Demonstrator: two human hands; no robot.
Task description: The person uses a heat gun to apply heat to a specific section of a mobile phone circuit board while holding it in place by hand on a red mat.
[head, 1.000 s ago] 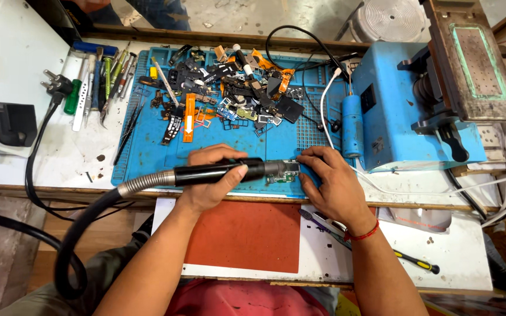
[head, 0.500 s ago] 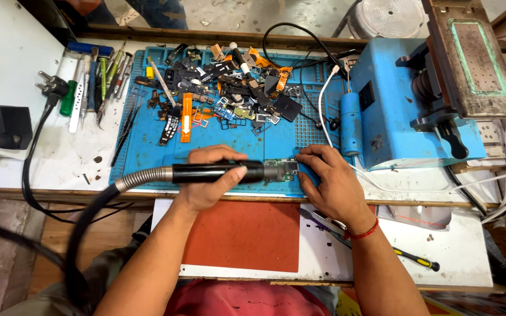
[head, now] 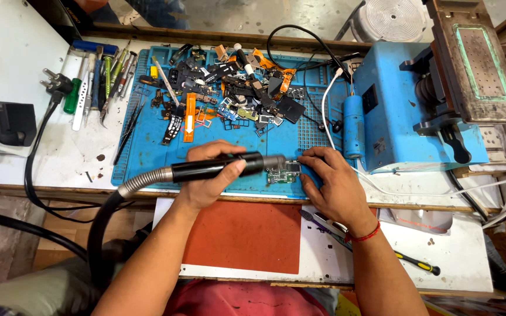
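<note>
Nozzle (head: 276,161) unmoved over ridged green board (head: 282,174)

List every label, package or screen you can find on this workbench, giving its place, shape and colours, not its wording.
Label: small dark rectangle on the blue machine's front face, right of the mat.
Arrow marking: white, on an orange flex strip among the loose parts.
No packages or lit screens show.

A small dark label (head: 378,146) sat on the front face of the blue machine (head: 402,111) — rectangular, low down; no packages, signs or screens showed.
</note>
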